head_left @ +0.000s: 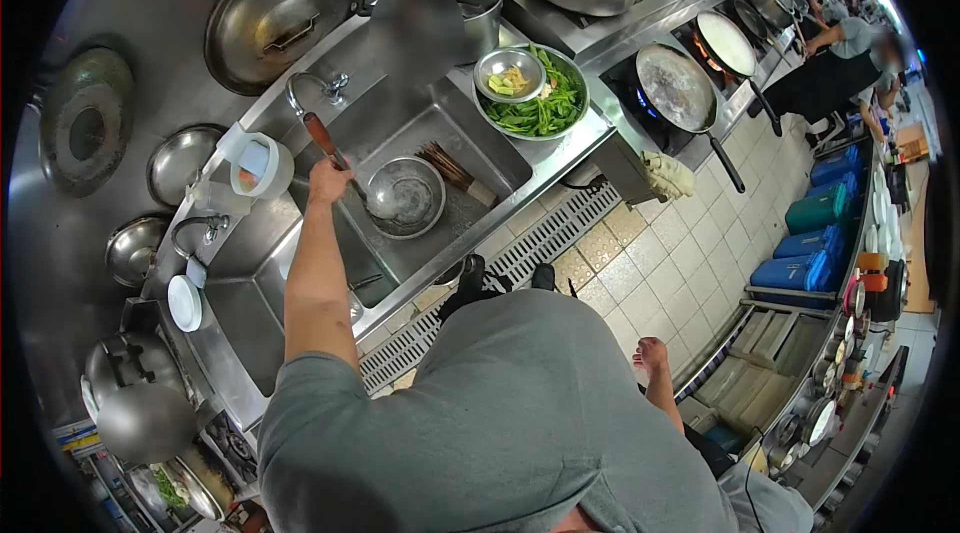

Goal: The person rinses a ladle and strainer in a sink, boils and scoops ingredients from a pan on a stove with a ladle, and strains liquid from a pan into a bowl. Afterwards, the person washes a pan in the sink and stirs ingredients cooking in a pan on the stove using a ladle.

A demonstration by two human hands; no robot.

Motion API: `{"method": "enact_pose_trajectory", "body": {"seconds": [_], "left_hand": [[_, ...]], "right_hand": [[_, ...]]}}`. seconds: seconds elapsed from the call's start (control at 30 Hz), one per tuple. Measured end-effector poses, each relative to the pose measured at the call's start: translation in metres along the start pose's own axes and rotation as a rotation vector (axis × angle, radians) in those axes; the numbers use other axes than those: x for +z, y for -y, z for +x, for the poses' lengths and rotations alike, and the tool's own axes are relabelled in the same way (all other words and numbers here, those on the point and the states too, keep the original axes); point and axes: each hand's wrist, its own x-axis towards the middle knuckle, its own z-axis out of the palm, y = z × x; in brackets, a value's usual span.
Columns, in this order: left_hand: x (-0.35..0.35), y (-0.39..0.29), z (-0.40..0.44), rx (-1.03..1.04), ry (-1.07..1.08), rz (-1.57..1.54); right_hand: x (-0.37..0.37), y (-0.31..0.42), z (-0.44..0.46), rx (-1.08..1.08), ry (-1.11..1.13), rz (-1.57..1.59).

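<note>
My left hand (330, 180) is closed around a long ladle (320, 134) with a reddish-brown wooden handle. Its metal end reaches into a round metal bowl (405, 198) in the sink (470, 138), which seems to hold water. Beside the bowl lies a bundled bamboo brush (452, 171). A curved faucet (305, 91) stands just behind the handle. My right hand (652, 355) hangs low at my side, above the tiled floor, with nothing in it and its fingers loosely apart.
A bowl of leafy greens (555, 98), with a smaller metal bowl (510, 75) on top, sits at the sink's right. Beyond are two pans (675, 88) over lit burners. A floor drain grate (545, 243) runs along the counter. Other people (850, 58) stand farther off.
</note>
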Motion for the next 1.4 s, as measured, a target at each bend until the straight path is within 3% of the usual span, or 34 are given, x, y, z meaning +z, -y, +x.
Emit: {"method": "enact_pose_trajectory", "body": {"seconds": [0.37,0.53,0.6,0.7,0.83,1.1,1.3,1.37,1.4], "left_hand": [[-0.016,0.004,0.010,0.082,-0.151,-0.026],[-0.028,-0.012,0.015,-0.032,-0.109,-0.245],[-0.031,-0.033,0.011,-0.084,-0.253,-0.239],[-0.017,-0.002,0.042,-0.120,-0.193,-0.595],[-0.024,-0.014,0.046,-0.135,-0.066,-0.792],[-0.016,-0.049,0.018,-0.083,-0.137,-0.714],[-0.024,-0.007,0.018,-0.103,-0.084,-0.780],[-0.033,-0.020,0.006,-0.074,-0.146,-0.770],[-0.036,-0.023,0.004,-0.077,-0.151,-0.769]], "right_hand": [[-0.012,0.000,0.008,0.027,0.029,-0.004],[-0.013,-0.008,0.007,0.037,0.020,0.021],[-0.013,-0.011,0.006,0.016,0.048,0.030],[-0.011,-0.013,0.004,0.021,0.047,0.040],[-0.005,-0.021,0.003,0.066,0.032,0.092],[0.003,-0.022,-0.005,0.032,-0.043,-0.007],[-0.006,-0.018,0.053,0.023,0.182,-0.144],[-0.003,0.013,0.030,-0.051,-0.023,-0.052],[-0.003,0.022,0.032,-0.053,-0.020,-0.056]]}}
